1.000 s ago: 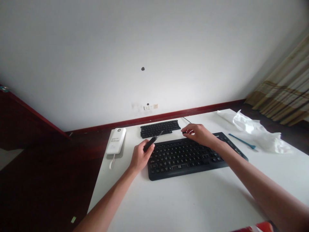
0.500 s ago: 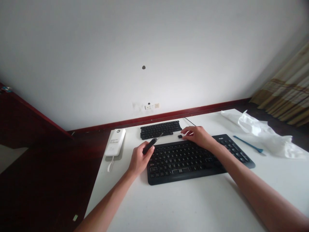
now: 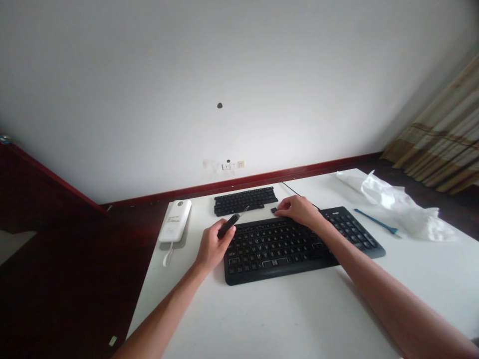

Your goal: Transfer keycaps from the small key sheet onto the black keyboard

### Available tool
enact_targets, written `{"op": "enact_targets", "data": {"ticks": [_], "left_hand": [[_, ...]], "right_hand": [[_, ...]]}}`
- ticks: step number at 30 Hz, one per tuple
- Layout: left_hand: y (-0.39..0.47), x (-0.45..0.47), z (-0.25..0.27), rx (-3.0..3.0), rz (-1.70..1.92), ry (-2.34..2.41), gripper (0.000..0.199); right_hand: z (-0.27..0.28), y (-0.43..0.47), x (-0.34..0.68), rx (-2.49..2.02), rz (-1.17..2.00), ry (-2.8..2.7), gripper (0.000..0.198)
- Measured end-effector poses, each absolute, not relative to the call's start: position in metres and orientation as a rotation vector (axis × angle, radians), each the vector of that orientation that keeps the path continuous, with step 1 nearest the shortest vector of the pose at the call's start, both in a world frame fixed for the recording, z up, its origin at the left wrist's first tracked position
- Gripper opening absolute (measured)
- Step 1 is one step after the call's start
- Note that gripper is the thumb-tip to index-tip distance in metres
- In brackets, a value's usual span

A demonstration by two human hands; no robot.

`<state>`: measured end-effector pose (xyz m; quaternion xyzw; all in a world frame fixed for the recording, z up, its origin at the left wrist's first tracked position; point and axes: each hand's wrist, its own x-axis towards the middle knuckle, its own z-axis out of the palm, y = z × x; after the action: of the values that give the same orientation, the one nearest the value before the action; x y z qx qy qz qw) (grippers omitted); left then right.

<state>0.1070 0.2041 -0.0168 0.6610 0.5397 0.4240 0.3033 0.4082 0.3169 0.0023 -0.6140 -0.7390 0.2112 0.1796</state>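
A black keyboard (image 3: 284, 252) lies on the white table, its keycaps off across the main section and the bare switch places showing. My left hand (image 3: 212, 248) is wrapped round the dark handle of a screwdriver (image 3: 228, 226), whose thin metal shaft points up and away over the keyboard's rear left edge. Beyond that edge, my right hand (image 3: 298, 211) has its thumb and fingers closed at a small black keycap (image 3: 274, 210) on the table. Just left of it, several removed keycaps (image 3: 243, 200) are laid out in tight rows.
A white power bank (image 3: 175, 222) with a strap lies at the table's left edge. Right of the keyboard are a blue pry tool (image 3: 376, 221) and a crumpled white plastic bag (image 3: 404, 207). A black cable (image 3: 290, 188) runs behind the keyboard.
The fingers of my right hand have come down and closed at the small keycap, which were apart above it before. My left hand keeps the screwdriver in nearly the same place.
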Motion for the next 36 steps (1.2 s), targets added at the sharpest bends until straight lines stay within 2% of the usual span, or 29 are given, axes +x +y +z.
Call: {"op": "enact_targets", "data": {"ticks": [11,20,36], "left_hand": [[0.203,0.108,-0.017,1.749,1.132,1.424,0.039],[0.204,0.107,-0.017,1.758,1.145,1.406,0.035],[0.204,0.107,-0.017,1.746,1.133,1.415,0.037]], "right_hand": [[-0.007,0.326,0.395,-1.712,0.525,-2.094,0.015],[-0.007,0.324,0.385,-1.732,0.445,-2.093,0.017],[-0.009,0.323,0.383,-1.728,0.439,-2.064,0.019]]}}
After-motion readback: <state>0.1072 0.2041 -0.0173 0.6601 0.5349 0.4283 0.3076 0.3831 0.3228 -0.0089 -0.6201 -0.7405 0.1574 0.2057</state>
